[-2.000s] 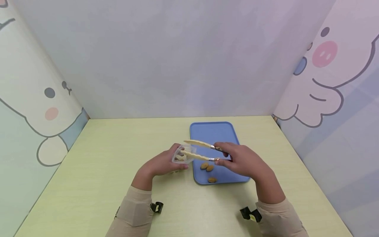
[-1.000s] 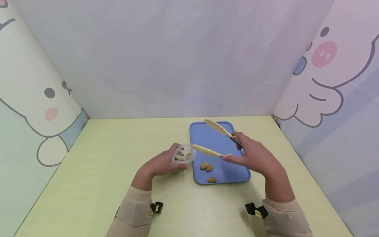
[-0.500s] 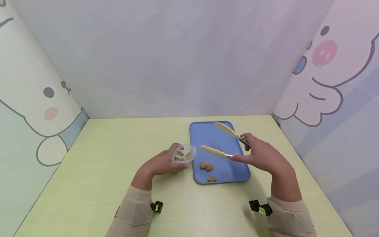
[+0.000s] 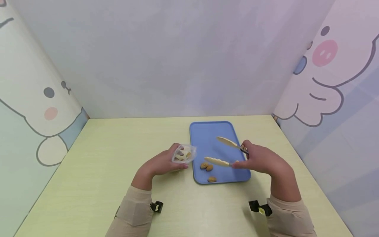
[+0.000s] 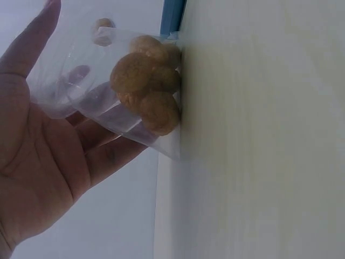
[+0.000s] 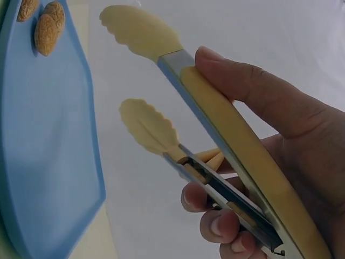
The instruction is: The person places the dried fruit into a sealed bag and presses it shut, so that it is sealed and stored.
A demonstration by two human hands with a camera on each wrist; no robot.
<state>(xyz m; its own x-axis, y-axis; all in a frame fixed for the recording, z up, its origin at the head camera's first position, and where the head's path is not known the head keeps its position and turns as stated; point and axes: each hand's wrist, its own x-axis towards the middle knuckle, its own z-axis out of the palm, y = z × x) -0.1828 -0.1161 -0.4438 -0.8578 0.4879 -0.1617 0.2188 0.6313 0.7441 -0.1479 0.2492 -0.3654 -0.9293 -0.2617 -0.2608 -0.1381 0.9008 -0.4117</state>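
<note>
My left hand grips a clear plastic bag, its mouth facing up, left of the blue tray. Inside the bag lie several brown nuts, and its lower edge meets the table in the left wrist view. Yellow-tipped kitchen tongs are held in my right hand, thumb on one arm, fingers round the other. Their tips stand apart over the tray with nothing between them. Just left of the lower tip are two almond-like nuts, touching; a third nut lies nearer the tray's front edge.
The tray rests on a pale yellow wooden table. A grey-white back wall and cartoon-printed side panels stand round it. Each sleeve carries a black strap.
My right hand has drawn the tongs away from the bag to the right, spread them wider, then brought them lower over the tray. The left hand and bag stay put.
</note>
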